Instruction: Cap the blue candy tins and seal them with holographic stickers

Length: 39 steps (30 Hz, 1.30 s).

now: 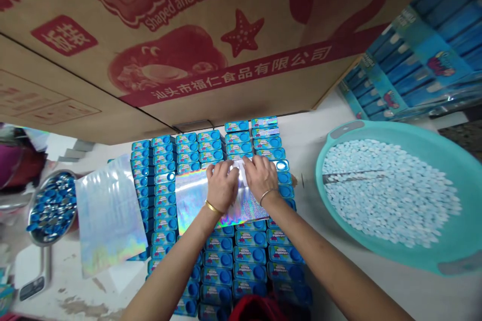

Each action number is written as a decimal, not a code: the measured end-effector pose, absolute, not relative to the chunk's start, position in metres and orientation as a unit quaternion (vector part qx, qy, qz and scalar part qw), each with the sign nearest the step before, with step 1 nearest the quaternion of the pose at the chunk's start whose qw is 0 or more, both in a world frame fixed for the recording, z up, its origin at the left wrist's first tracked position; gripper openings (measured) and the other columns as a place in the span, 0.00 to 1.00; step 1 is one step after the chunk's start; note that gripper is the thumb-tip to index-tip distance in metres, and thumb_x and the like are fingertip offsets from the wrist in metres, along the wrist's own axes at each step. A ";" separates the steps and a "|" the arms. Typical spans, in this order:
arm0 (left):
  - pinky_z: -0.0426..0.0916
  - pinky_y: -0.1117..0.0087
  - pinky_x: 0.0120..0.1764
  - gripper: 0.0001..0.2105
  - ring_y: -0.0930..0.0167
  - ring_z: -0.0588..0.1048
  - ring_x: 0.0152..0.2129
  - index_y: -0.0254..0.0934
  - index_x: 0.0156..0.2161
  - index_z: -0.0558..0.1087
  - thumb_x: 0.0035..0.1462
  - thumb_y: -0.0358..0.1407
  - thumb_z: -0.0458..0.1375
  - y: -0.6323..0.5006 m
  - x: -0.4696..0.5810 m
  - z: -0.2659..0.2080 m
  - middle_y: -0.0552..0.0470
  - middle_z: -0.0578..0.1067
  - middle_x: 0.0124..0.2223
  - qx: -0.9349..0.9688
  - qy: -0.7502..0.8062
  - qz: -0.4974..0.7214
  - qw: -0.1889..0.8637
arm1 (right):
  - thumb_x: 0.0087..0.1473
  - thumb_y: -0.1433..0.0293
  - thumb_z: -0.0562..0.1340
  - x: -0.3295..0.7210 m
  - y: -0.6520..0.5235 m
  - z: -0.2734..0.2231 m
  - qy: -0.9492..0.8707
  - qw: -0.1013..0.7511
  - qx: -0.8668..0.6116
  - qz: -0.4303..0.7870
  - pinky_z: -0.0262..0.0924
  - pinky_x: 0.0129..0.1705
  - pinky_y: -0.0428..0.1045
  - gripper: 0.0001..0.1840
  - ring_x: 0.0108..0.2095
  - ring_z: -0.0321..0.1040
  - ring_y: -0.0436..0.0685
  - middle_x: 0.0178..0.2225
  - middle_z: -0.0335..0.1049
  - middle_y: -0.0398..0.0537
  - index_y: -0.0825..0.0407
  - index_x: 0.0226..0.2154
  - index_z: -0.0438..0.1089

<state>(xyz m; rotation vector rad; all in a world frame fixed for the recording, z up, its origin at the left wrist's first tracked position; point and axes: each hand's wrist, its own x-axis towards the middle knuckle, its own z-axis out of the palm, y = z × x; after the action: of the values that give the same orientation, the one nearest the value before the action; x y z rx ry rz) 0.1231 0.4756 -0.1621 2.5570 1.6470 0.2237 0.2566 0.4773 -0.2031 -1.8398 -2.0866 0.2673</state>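
Pinching the far edge of a shiny, iridescent rectangular film sheet [193, 196] between your curled left hand [223, 185] and right hand [261, 178], you hold it over blue rectangular tins [250, 255] rowed toward the tabletop's [299, 135] near edge, apparently for flat support.

Blue rectangular tins [250, 255] partly hidden beneath iridescent silver sheet [193, 195]. Worktop [303, 135] far edge hidden behind red-printed brown cardboard box [233, 95], box top cut off.
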 end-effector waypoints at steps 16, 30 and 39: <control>0.61 0.76 0.26 0.13 0.78 0.65 0.18 0.36 0.26 0.65 0.43 0.38 0.66 0.504 0.171 -0.141 0.59 0.66 0.21 0.315 0.595 0.497 0.547 | 0.54 0.57 0.58 0.299 0.474 -0.163 -0.400 0.475 -0.605 0.499 0.59 0.34 0.47 0.15 0.29 0.62 0.52 0.26 0.66 0.42 0.51 0.28 0.67; 0.57 0.58 0.45 0.03 0.63 0.67 0.41 0.39 0.29 0.70 0.53 0.35 0.59 0.551 0.232 -0.186 0.50 0.71 0.41 0.646 0.694 0.263 0.175 | 0.57 0.67 0.54 0.374 0.547 -0.189 -0.613 0.188 -0.736 0.216 0.52 0.35 0.50 0.10 0.32 0.65 0.57 0.30 0.72 0.50 0.52 0.28 0.67; 0.58 0.54 0.44 0.13 0.57 0.65 0.45 0.38 0.41 0.66 0.50 0.36 0.60 0.554 0.235 -0.189 0.45 0.68 0.45 0.638 0.726 0.209 0.152 | 0.55 0.70 0.55 0.364 0.542 -0.208 -0.598 0.178 -0.754 0.207 0.55 0.39 0.52 0.12 0.37 0.67 0.61 0.34 0.73 0.54 0.55 0.38 0.70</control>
<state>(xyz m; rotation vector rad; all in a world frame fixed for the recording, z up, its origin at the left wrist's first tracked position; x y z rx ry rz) 0.2349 0.5542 -0.1885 1.8313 2.0825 0.5985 0.3636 0.5421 -0.2078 -2.1320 -1.6919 0.5842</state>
